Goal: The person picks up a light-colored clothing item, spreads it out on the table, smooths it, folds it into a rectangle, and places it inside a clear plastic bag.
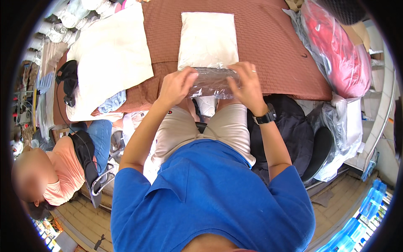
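Note:
A flat white folded cloth packet (208, 40) in clear plastic lies on the brown-covered table in front of me. Its near end is a loose clear plastic flap (212, 82) that hangs toward the table's front edge. My left hand (178, 84) grips the flap's left side, fingers curled over its edge. On the flap's right side, my right hand (247, 84) holds the plastic between thumb and fingers, with a ring and a black wristwatch showing. The fingertips of both hands partly merge with the shiny film.
The brown cloth (268, 50) covers the table. A larger cream cloth (113, 50) lies at left beside a black cap (68, 80). Red items in a clear bag (336, 54) stand at right, above a black bag (283, 134). A seated person (63, 168) is at lower left.

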`<state>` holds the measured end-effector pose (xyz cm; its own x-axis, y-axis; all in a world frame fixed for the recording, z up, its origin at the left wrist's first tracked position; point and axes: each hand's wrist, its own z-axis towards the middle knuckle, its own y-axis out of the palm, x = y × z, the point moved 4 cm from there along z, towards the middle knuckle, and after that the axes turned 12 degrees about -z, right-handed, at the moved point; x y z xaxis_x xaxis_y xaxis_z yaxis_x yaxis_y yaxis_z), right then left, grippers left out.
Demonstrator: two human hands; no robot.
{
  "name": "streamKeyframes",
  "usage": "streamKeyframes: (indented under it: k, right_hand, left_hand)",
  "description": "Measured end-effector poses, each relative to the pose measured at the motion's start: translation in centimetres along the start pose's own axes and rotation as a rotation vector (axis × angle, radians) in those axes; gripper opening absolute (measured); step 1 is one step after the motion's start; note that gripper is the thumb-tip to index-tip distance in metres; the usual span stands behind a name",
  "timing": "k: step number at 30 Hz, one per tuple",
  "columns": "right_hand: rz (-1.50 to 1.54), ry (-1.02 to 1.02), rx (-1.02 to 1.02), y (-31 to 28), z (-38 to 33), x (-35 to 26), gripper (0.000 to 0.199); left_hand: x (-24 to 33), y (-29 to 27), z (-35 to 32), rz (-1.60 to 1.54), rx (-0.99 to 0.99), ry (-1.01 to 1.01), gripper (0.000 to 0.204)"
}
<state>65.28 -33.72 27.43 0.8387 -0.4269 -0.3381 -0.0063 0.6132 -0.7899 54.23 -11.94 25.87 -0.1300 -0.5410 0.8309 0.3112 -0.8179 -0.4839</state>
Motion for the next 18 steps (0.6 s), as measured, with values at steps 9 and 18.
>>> streamKeyframes:
  k: [9, 18]
  right_hand:
    - [-0.297, -0.115, 0.049, 6.1, 1.2, 0.7, 0.019]
    - [-0.296, -0.078, 0.132, 4.6, 2.3, -1.3, 0.006]
  left_hand:
    - [-1.1, 8.1, -2.9, 0.146, -0.065, 0.176, 0.043]
    - [-2.5, 10.2, 2.4, 0.546, 0.082, 0.27, 0.051]
